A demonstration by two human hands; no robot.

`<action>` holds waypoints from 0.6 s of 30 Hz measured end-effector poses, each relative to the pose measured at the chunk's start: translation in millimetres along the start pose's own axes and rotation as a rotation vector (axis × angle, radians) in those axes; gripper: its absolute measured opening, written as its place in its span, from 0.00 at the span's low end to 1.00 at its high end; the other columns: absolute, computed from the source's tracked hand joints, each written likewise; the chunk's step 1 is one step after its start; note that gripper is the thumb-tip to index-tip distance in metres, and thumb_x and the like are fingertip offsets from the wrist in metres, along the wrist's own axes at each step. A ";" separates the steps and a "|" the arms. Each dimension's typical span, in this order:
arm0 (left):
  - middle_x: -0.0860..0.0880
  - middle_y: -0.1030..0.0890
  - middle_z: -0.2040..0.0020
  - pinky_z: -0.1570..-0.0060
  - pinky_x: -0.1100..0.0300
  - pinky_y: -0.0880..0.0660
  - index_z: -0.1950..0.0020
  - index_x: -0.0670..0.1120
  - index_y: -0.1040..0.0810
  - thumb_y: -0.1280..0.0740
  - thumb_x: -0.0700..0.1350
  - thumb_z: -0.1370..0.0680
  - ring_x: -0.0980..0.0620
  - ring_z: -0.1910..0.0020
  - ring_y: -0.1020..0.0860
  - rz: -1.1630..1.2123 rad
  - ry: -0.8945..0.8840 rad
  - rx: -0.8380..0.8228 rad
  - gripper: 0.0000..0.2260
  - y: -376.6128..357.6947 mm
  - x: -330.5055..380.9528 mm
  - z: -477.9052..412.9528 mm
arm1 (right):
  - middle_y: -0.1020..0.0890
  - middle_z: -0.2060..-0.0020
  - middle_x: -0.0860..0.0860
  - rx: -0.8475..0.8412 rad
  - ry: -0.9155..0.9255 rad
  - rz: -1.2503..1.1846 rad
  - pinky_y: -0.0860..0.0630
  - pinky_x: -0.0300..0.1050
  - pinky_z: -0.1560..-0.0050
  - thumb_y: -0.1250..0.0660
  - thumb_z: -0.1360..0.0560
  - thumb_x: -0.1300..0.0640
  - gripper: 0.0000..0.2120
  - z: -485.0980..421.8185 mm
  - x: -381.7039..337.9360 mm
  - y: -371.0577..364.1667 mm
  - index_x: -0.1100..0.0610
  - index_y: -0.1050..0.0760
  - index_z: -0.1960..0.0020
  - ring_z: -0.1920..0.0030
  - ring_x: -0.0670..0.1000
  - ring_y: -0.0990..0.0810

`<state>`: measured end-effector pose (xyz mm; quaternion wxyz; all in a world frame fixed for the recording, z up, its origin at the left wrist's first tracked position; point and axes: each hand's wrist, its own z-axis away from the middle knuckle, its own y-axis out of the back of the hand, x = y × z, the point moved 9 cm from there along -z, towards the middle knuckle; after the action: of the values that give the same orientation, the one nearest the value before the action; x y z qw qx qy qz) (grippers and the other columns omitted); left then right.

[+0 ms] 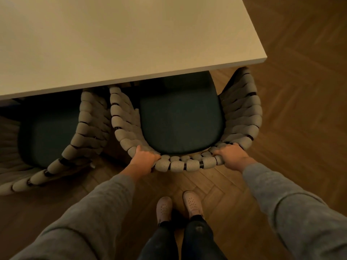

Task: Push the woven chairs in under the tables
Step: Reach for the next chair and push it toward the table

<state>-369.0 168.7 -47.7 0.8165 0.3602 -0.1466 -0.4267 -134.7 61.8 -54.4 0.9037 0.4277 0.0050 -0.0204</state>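
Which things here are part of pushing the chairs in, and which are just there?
Part of the job:
- woven chair held by the backrest, left hand and right hand
- second woven chair beside it
- table the seats go under

Just there:
- teal seat cushion
- herringbone wood floor
- light perforated shoes

The woven chair [189, 163] has thick knitted cord and a matt cloth cushion [180, 117]; the floor [300, 109] is herringbone wood.

left grip [144, 156] + right grip [230, 153] clasp woven chair [189, 164] backrest | seat partly under table [131, 44]
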 end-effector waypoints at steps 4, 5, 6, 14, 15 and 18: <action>0.52 0.24 0.36 0.27 0.38 0.51 0.30 0.54 0.32 0.36 0.46 0.21 0.50 0.35 0.27 0.012 0.022 -0.008 0.20 7.7 -5.5 -9.9 | 0.23 0.42 0.48 0.025 0.015 0.018 0.34 0.52 0.41 0.40 0.22 0.59 0.16 -8.6 4.6 13.4 0.45 0.29 0.37 0.38 0.53 0.27; 0.52 0.24 0.36 0.26 0.38 0.52 0.30 0.54 0.32 0.36 0.45 0.21 0.50 0.35 0.27 0.008 0.027 -0.008 0.20 9.4 -7.1 -12.0 | 0.23 0.42 0.49 0.016 0.012 0.024 0.34 0.52 0.41 0.40 0.22 0.59 0.16 -10.9 5.9 15.4 0.45 0.29 0.37 0.38 0.53 0.27; 0.52 0.24 0.37 0.26 0.37 0.53 0.30 0.54 0.32 0.36 0.45 0.21 0.50 0.36 0.27 0.000 0.031 -0.008 0.20 11.4 -9.1 -14.9 | 0.23 0.42 0.49 0.010 0.007 0.027 0.33 0.52 0.41 0.39 0.22 0.59 0.16 -13.5 7.9 17.3 0.45 0.29 0.36 0.38 0.53 0.27; 0.52 0.24 0.37 0.27 0.36 0.57 0.31 0.54 0.31 0.35 0.45 0.22 0.49 0.33 0.29 0.003 -0.004 0.008 0.19 23.4 -17.8 -36.6 | 0.24 0.41 0.47 -0.001 -0.018 0.004 0.31 0.53 0.42 0.39 0.23 0.60 0.20 -30.9 24.1 27.2 0.43 0.30 0.34 0.39 0.53 0.26; 0.51 0.24 0.37 0.27 0.36 0.57 0.31 0.54 0.31 0.34 0.45 0.22 0.49 0.32 0.29 -0.007 -0.011 0.014 0.19 23.1 -18.0 -37.7 | 0.24 0.41 0.47 -0.005 -0.021 0.002 0.31 0.53 0.43 0.39 0.23 0.60 0.20 -31.4 24.7 26.9 0.43 0.30 0.34 0.39 0.53 0.26; 0.51 0.24 0.36 0.28 0.36 0.58 0.32 0.54 0.30 0.33 0.46 0.23 0.48 0.32 0.29 -0.010 -0.003 0.040 0.20 22.9 -19.5 -36.1 | 0.23 0.43 0.48 -0.005 -0.032 0.002 0.30 0.52 0.45 0.38 0.24 0.60 0.19 -33.7 23.7 28.5 0.44 0.29 0.35 0.41 0.53 0.25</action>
<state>-347.3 209.7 -55.2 0.8068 0.3766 -0.1548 -0.4282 -109.6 105.1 -54.3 0.9047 0.4251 -0.0098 -0.0265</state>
